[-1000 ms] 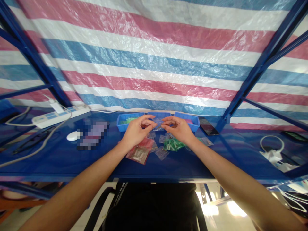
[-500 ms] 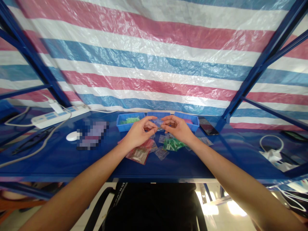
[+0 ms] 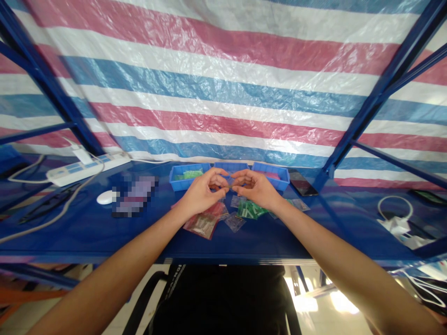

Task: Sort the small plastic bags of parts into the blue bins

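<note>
My left hand (image 3: 206, 187) and my right hand (image 3: 254, 187) meet fingertip to fingertip above the blue table. Between their pinched fingers is a small clear plastic bag (image 3: 230, 187), mostly hidden by the fingers. Below my left wrist lies a reddish plastic bag (image 3: 202, 225) with small pieces inside. Under my right hand sits a heap of green bags (image 3: 252, 209), and a loose clear bag (image 3: 234, 222) lies between the two piles.
Three blue bins stand behind my hands: the left bin (image 3: 172, 182) holds green bags, the right bin (image 3: 287, 177) pink ones. A dark phone (image 3: 303, 182) lies at right. Further left are a pixelated purple item (image 3: 137, 195), a white mouse-like object (image 3: 106, 197) and a power strip (image 3: 59, 177).
My fingertips have drawn slightly closer together, and less of the clear bag shows between them. The bags on the table look the same.
</note>
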The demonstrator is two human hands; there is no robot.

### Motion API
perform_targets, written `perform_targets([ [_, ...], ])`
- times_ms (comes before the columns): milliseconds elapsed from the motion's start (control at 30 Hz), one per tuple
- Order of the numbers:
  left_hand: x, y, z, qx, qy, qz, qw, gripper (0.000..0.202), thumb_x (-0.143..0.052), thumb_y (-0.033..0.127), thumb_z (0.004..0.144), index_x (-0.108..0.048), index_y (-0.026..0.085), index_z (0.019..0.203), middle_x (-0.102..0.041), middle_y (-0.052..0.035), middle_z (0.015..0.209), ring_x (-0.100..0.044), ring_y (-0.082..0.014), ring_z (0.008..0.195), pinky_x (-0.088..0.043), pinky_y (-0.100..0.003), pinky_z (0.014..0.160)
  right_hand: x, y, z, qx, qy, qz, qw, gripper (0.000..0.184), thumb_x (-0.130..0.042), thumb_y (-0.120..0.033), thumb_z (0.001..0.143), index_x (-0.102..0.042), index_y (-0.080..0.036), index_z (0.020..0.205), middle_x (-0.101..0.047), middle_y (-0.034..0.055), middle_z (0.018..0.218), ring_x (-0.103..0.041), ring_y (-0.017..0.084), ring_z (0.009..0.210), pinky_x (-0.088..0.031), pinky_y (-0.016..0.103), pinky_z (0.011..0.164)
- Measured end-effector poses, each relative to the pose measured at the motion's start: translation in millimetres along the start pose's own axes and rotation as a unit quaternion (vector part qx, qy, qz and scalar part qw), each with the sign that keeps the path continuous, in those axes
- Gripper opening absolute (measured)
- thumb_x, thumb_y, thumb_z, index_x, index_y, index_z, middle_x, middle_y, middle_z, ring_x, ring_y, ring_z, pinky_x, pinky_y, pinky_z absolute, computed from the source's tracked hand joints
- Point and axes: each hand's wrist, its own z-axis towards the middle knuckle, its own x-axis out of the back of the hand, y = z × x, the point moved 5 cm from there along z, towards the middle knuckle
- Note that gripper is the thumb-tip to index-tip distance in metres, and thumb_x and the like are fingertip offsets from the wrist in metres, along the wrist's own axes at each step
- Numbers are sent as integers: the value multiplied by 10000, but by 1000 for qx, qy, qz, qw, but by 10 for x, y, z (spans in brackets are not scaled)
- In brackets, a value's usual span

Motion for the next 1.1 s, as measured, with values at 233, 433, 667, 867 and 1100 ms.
perform_targets([
  [233,4,40,12,-3,8,7,1000,380,-734,337,956,-638,206,1300,-775,-56,1031,-738,-198,932,-560,-322,859,-73,-14,-27,-10,-18,-7,1000,452,-861,-373,783,-683,-220,1169,-773,28,966,-721,192,854,-570,314,769],
  [433,-2,54,7,-13,10,19,1000,392,-752,308,928,-633,201,1285,-782,-52,1011,-747,-196,908,-570,-313,831,-111,-10,-45,4,-18,-65,998,444,-862,-370,794,-698,-220,1178,-768,25,956,-721,202,869,-570,319,779],
  [667,39,64,16,-18,22,52,998,361,-723,353,961,-648,215,1286,-802,-56,1037,-761,-200,902,-572,-316,808,24,-59,-14,13,23,-98,995,314,-772,-483,901,-779,-209,1053,-782,43,948,-676,172,747,-516,285,651],
  [867,90,111,15,-30,65,71,995,358,-718,389,971,-668,221,1283,-810,-55,1025,-774,-220,900,-578,-333,804,13,-55,-15,1,17,-88,996,318,-796,-471,871,-764,-194,1024,-769,39,911,-674,170,757,-518,279,651],
  [1100,99,150,12,-66,70,99,990,353,-715,403,979,-681,228,1284,-766,-97,1178,-750,-238,995,-613,-359,815,31,-18,17,-1,42,-23,999,371,-868,-506,798,-756,-202,978,-774,42,896,-697,178,776,-571,293,672],
])
